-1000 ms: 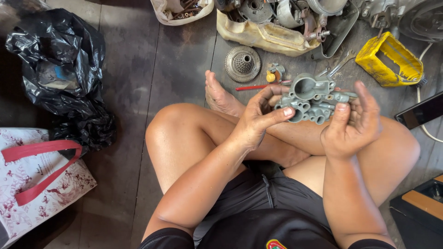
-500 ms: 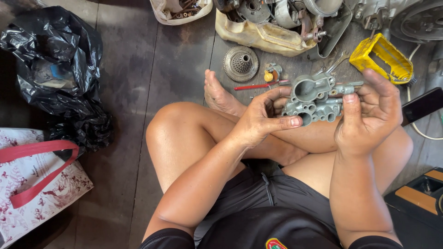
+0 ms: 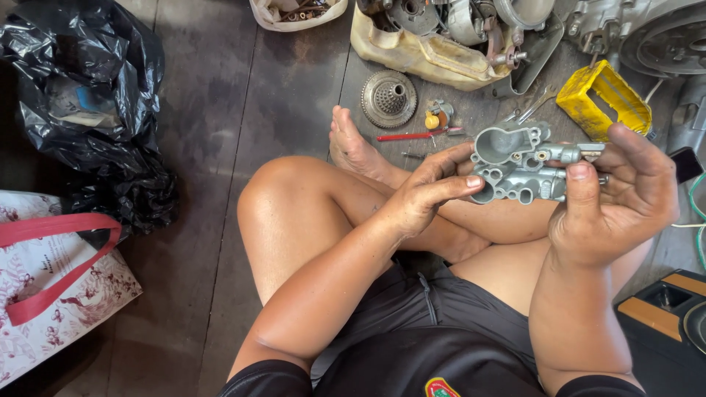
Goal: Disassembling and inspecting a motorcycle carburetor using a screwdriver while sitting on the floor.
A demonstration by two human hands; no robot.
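The right hand [image 3: 614, 202] is clenched on the right end of a grey cast-metal carburettor body [image 3: 526, 165]: its thumb presses flat on the near face and its fingers curl round the far side, so this hand bears the weight. The left hand [image 3: 426, 195] grasps the opposite end more lightly, with the index finger lying along the lower edge and the other fingertips touching the round bowl-shaped opening at the upper left. The casting sits between the two hands, above the crossed legs, with its long axis running left to right across the view and its open ports turned up toward the camera. Both hands touch it; the right one wraps it more fully.

Beyond the left hand, on the dark wooden floor [image 3: 243, 95], lie a red-handled screwdriver [image 3: 412, 135], just past the bare foot, and a round perforated metal disc [image 3: 388, 98] a little farther off. Beyond the right hand sits a yellow open-frame part [image 3: 603, 99]. Farther out still is a cream plastic tray [image 3: 423, 55] of engine parts. Well apart to the left are a black plastic bag [image 3: 88, 103] and a patterned bag with red straps [image 3: 51, 287].
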